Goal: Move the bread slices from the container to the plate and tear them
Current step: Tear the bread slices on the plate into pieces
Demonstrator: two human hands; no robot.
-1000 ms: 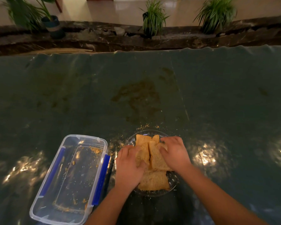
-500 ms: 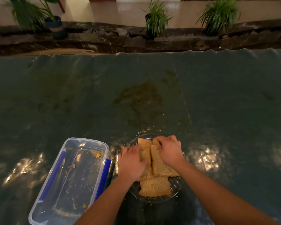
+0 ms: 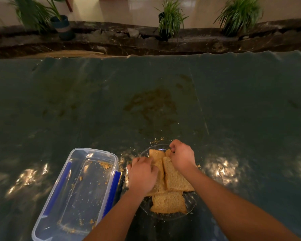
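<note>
The container (image 3: 80, 193) is clear, glossy plastic with blue plastic clips. The plate (image 3: 189, 206) looks like transparent glass. The bread slices (image 3: 174, 178) have a rough, grainy surface. The table cover (image 3: 94, 105) is smooth, shiny dark sheet.

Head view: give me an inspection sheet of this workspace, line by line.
Surface: dark green table cover, stained at centre, glare patches.
Job's things: bread slices piled on glass plate; clear container with blue clips holds only crumbs.
Clutter: crumbs beyond the plate.
Grippers: left hand and right hand both gripping bread over the plate.
Cables: nothing seen.
Surroundings: potted plants on a dark stone ledge.
</note>
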